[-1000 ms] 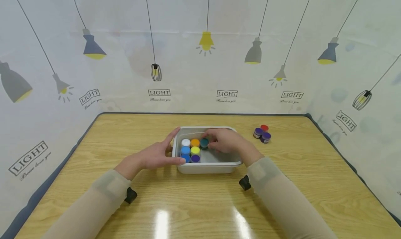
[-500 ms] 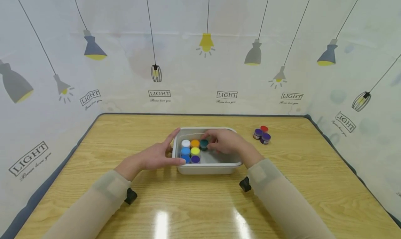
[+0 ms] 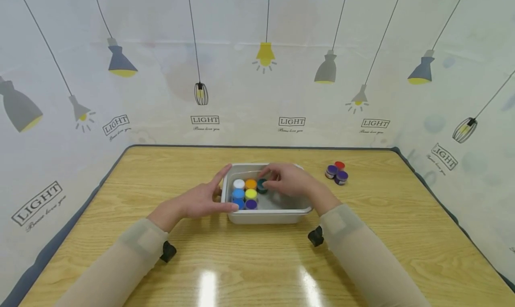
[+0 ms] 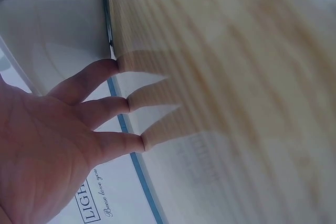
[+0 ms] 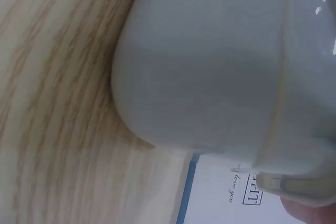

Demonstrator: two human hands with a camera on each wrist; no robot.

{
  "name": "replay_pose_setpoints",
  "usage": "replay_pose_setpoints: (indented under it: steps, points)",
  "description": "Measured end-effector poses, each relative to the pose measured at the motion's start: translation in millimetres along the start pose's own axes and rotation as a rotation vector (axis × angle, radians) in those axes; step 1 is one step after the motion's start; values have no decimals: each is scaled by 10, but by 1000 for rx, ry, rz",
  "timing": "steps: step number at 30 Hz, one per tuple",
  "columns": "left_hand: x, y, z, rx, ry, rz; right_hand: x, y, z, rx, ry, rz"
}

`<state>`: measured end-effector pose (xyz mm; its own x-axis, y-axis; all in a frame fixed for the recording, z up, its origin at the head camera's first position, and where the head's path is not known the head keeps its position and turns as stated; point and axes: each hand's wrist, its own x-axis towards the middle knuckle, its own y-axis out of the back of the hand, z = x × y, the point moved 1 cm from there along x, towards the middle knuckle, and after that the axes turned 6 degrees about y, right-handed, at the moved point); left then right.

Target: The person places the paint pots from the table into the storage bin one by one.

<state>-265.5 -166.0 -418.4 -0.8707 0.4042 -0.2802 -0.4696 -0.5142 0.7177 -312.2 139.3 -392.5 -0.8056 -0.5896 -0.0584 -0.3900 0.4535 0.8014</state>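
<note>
A white plastic bin (image 3: pixel 265 216) sits in the middle of the table, with small paint jars grouped at its left end. My left hand (image 3: pixel 203 199) spans the bin's left end, its thumb along the near rim. In the left wrist view, that hand's fingers are straight and reach the tabletop. Inside the bin, my right hand (image 3: pixel 290 181) holds a dark green paint jar (image 3: pixel 262 189) between index finger and thumb, the thumb over its lid. White (image 3: pixel 238 183), orange (image 3: pixel 251 183), light blue (image 3: pixel 238 194), yellow (image 3: pixel 251 194), blue (image 3: pixel 239 203) and purple (image 3: pixel 251 204) lids show beside it.
Two purple-lidded jars (image 3: pixel 341 178) and a red-lidded jar (image 3: pixel 339 165) stand together on the wooden table (image 3: pixel 249 262), right of the bin. A patterned sheet (image 3: pixel 241 97) with printed lamps rises behind the table's far edge. The right wrist view is filled mostly by the bin's wall (image 5: pixel 205 72).
My right hand has shifted slightly, its thumb moving from the dark green jar's right side onto its lid. The left hand and the other jars have stayed in place.
</note>
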Motion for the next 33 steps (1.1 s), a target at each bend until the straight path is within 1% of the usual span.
replay_pose_setpoints:
  steps: [4, 7, 11, 16, 23, 27, 33]
  points:
    - [1, 5, 4, 2, 4, -4, -21, 48, 20, 77, 60, 62]
    - [-3, 6, 12, 3, 4, -7, -71, 94, 7, 116, 95, 90]
    - [-9, -4, 19, -3, 7, -2, -160, 184, -12, 108, 120, 135]
    - [-10, -6, 26, 3, 0, 9, -320, 328, 16, 78, 122, 183]
    - [4, 7, 17, 16, 2, 8, -610, 477, 230, 36, 72, 241]
    - [1, 4, 11, 15, 9, 7, -800, 536, 387, 34, 66, 279]
    - [-10, 2, 3, -6, 1, -8, -1071, 621, 648, 32, 43, 288]
